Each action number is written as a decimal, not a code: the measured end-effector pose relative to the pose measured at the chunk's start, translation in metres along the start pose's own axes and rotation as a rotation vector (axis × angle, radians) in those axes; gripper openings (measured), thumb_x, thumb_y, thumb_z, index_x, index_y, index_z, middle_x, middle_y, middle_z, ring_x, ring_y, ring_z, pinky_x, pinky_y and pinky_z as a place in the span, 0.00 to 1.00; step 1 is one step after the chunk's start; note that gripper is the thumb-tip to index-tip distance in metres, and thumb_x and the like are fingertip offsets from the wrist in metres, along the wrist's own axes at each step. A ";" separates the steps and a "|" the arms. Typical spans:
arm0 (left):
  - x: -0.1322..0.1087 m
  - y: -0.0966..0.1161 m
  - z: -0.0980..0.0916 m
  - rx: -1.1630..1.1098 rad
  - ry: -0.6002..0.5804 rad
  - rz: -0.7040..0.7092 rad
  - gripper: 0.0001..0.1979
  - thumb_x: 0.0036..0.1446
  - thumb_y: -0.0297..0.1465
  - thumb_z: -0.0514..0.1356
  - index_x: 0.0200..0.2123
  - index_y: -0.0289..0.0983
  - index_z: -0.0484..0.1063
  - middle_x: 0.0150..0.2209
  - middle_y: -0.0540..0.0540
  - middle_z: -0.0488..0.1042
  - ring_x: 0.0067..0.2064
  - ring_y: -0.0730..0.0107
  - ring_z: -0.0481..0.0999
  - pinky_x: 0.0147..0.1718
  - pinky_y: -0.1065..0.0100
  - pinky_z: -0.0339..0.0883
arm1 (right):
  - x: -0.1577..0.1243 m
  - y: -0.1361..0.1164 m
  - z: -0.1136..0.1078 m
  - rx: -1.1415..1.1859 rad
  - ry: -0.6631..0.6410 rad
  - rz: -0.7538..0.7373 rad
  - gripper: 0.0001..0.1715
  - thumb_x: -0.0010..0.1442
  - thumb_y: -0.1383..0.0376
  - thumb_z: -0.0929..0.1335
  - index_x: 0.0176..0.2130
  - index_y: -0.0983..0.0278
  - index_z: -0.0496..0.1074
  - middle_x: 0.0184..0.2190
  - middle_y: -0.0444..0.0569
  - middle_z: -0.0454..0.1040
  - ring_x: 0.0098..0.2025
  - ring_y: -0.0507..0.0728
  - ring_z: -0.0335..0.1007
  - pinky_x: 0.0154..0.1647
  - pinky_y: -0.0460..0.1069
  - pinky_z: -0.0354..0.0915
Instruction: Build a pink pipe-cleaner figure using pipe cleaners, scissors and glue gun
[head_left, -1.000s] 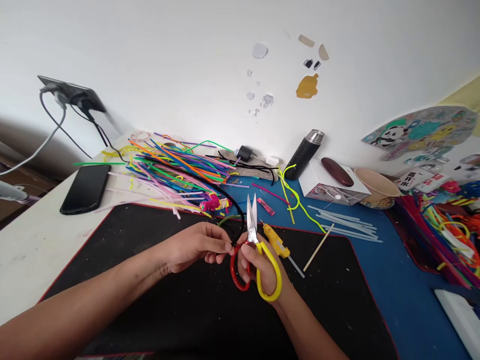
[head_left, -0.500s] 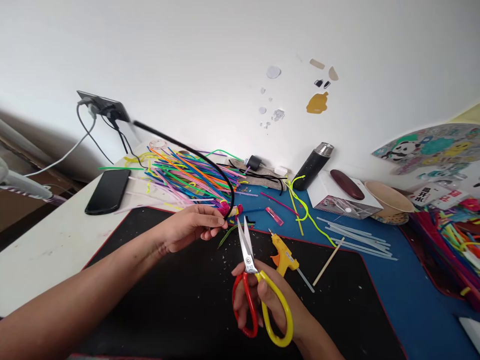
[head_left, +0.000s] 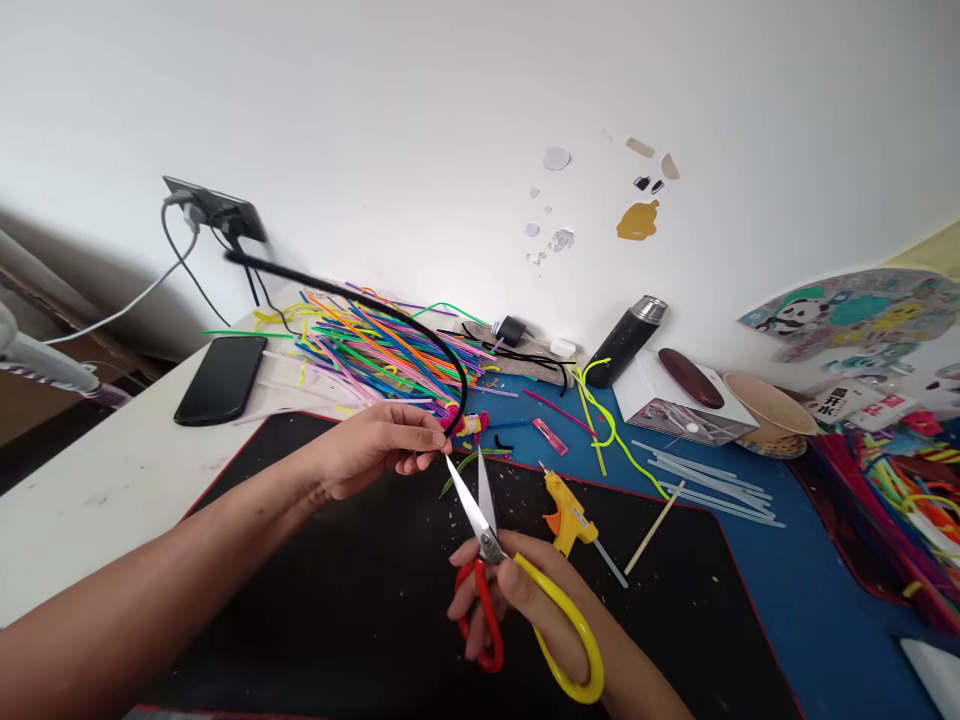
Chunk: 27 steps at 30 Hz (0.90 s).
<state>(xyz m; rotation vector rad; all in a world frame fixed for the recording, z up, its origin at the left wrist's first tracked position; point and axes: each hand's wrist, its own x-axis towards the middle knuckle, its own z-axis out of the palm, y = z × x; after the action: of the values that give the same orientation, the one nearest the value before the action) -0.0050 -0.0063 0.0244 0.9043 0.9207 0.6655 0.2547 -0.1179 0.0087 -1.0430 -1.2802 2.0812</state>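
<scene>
Black pipe cleaner (head_left: 375, 302) — its near end pinched between the thumb and forefinger of the left hand (head_left: 375, 447) — rises in a curve over the heap of coloured pipe cleaners (head_left: 352, 345), its far end reaching up and to the left in front of the wall. The right hand (head_left: 540, 615) grasps a pair of scissors (head_left: 491, 547), thumb through the yellow loop and fingers about the red one. Their blades stand parted, one tip just beside the left fingertips; whether it touches the pipe cleaner cannot be told. Both hands are above the black mat (head_left: 360, 600), where a yellow glue gun (head_left: 570, 510) lies near the right hand, with a thin wooden stick (head_left: 655, 528) beyond it.
</scene>
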 end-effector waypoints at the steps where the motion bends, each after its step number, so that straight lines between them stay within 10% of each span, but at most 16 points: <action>1: -0.001 0.002 -0.001 0.026 -0.002 0.008 0.16 0.43 0.39 0.78 0.28 0.33 0.85 0.22 0.48 0.73 0.25 0.75 0.65 0.23 0.73 0.53 | 0.001 -0.001 0.001 -0.028 0.039 0.009 0.41 0.66 0.34 0.70 0.55 0.67 0.75 0.40 0.57 0.82 0.29 0.57 0.81 0.30 0.49 0.69; 9: -0.009 0.022 -0.011 0.187 0.074 0.086 0.14 0.43 0.39 0.77 0.24 0.36 0.82 0.21 0.49 0.73 0.25 0.73 0.66 0.24 0.72 0.55 | 0.004 -0.011 0.004 -0.205 0.250 0.005 0.34 0.65 0.38 0.73 0.51 0.63 0.77 0.33 0.48 0.79 0.24 0.52 0.76 0.25 0.45 0.64; 27: 0.006 -0.005 0.006 0.038 -0.173 -0.126 0.15 0.47 0.38 0.77 0.29 0.32 0.85 0.22 0.48 0.72 0.24 0.75 0.63 0.23 0.72 0.52 | 0.021 -0.008 -0.003 -0.439 0.341 0.003 0.24 0.69 0.45 0.71 0.47 0.62 0.78 0.28 0.42 0.74 0.20 0.50 0.69 0.17 0.42 0.59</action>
<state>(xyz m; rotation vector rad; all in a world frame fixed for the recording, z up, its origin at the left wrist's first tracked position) 0.0033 -0.0063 0.0197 0.9150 0.8300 0.4559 0.2443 -0.0976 0.0074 -1.5093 -1.5810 1.5610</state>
